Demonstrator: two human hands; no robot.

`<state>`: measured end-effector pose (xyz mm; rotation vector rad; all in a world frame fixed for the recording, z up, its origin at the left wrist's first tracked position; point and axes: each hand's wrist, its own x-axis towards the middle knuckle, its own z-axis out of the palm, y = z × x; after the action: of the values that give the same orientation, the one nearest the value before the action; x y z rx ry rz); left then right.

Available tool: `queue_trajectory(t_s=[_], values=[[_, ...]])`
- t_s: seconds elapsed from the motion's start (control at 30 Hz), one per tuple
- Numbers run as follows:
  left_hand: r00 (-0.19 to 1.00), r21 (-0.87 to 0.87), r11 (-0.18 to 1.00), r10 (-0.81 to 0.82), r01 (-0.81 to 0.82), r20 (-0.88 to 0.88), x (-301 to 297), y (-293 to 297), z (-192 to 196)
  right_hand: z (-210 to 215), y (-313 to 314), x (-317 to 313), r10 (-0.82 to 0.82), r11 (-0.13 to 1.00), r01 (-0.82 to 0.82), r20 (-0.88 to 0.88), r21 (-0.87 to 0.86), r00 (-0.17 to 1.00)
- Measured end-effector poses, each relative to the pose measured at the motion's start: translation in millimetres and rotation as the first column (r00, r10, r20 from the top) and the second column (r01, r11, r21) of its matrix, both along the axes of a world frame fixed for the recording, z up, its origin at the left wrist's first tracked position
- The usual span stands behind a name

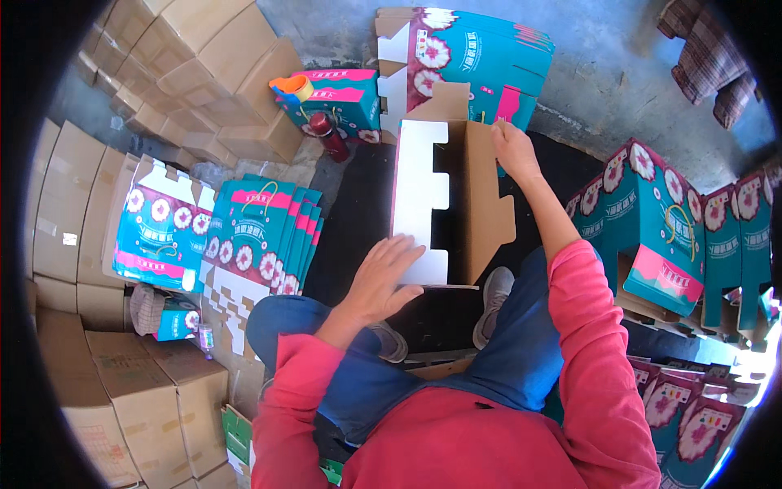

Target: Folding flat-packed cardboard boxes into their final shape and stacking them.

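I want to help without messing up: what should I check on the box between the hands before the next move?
1. Left hand on the box: ok, it is on the white panel, near its lower end.
2. Right hand at the brown wall's far end: ok.
3. Right hand's grip firm: cannot tell.
4. Box closed: not ok, it gapes open.
5. Box's underside: cannot tell, hidden.
6. Red bottle clear of the box: ok, apart.

Flat cartons lie left of the open box; boxes, seemingly, far right.
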<state>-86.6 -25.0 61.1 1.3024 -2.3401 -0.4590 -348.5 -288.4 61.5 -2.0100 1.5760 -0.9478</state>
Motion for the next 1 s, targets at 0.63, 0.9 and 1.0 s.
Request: queue_trajectory(t_s=[0.63, 0.9, 1.0], values=[[0.94, -0.081, 0.947, 0.292, -0.31, -0.177, -150, -2, -11, 0, 12, -7, -0.039, 0.999, 0.04, -0.079, 0.011, 0.996], [0.913, -0.089, 0.912, 0.388, -0.4, -0.13, -151, 1, -25, -1, 1, -20, 0.018, 0.993, -0.039, 0.179, 0.114, 0.984], [0.909, -0.085, 0.908, 0.4, -0.411, -0.12, -112, 34, -17, 9, 3, -26, 0.054, 0.983, -0.118, 0.394, 0.14, 0.917]])
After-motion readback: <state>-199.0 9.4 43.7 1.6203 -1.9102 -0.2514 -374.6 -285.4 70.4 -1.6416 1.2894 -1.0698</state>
